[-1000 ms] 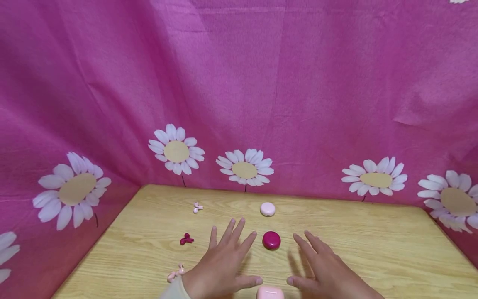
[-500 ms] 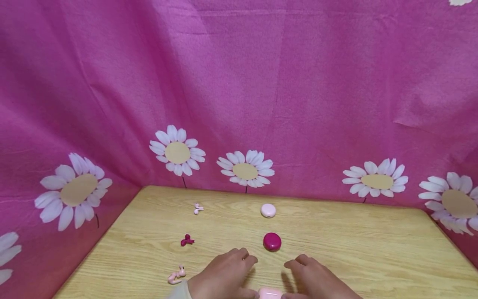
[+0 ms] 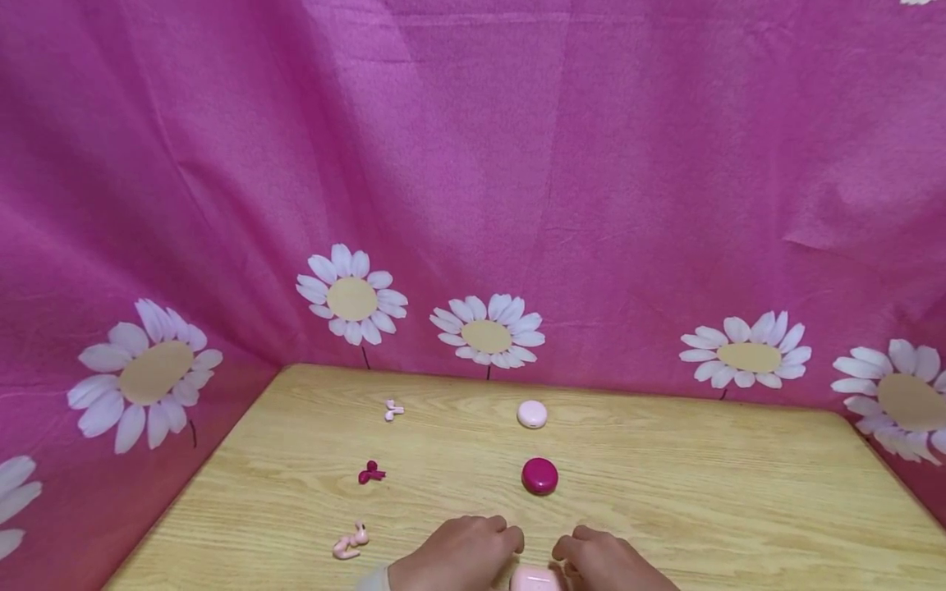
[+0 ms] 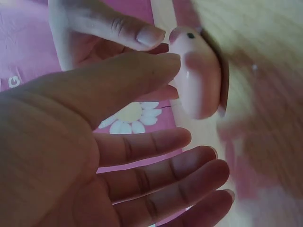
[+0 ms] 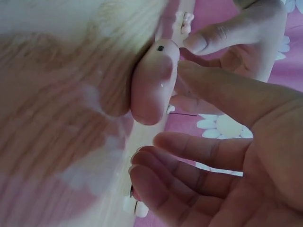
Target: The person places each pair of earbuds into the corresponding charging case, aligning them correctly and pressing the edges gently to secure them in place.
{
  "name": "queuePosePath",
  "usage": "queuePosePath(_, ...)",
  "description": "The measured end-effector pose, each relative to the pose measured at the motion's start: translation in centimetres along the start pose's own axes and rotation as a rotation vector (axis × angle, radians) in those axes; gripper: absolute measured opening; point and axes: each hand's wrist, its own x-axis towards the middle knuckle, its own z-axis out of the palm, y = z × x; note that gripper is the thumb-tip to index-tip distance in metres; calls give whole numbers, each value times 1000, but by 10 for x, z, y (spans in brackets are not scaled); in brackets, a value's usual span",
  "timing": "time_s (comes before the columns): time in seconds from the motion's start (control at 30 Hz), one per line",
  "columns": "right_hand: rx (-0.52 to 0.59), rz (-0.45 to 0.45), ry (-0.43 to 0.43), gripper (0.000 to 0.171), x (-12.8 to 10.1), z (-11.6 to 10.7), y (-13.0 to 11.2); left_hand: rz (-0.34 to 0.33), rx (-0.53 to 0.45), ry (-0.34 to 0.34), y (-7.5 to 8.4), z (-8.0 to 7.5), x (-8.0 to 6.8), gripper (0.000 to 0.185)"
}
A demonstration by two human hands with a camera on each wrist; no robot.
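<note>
The pale pink case [image 3: 534, 579] lies on the wooden table [image 3: 702, 501] at the bottom centre of the head view, half cut off by the lower edge. The left hand [image 3: 458, 558] and the right hand [image 3: 609, 562] flank it, fingers curled inward. 1 second earlier both hands lay further up the frame with all fingers spread flat; half a second earlier the fingers had begun to fold; now they have drawn back and closed in on the case. Judged from this, the work has passed from reach to grasp.

In the left wrist view the left thumb [image 4: 118, 90] touches the side of the case [image 4: 199, 75] while the other fingers stay loosely extended below it. In the right wrist view the right thumb [image 5: 222, 90] presses the opposite side of the case [image 5: 154, 80]. The case is thus pinched between 2 thumbs; neither hand encloses it, and its lid appears shut.

Outward from the case: a magenta case [image 3: 539, 476] just above it, a whitish case [image 3: 532, 414] beyond that. At left, well apart, lie 3 pairs of earbuds: pale pink [image 3: 349, 543], magenta [image 3: 370, 473], white [image 3: 393, 410]. A pink daisy-print cloth [image 3: 473, 164] fills the upper frame. Nothing lies between the hands and the case.
</note>
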Motion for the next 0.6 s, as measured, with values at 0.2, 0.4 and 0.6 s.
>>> queuePosePath(0.2,98,22,-17,15,0,2,-1,39,-8,30,3,6,1,16)
queuePosePath(0.4,101,14,-21,12,1,5,-3,64,12,63,5,12,0,19)
queuePosePath(0.6,38,23,-29,17,2,8,-3,95,7,94,4,15,1,20)
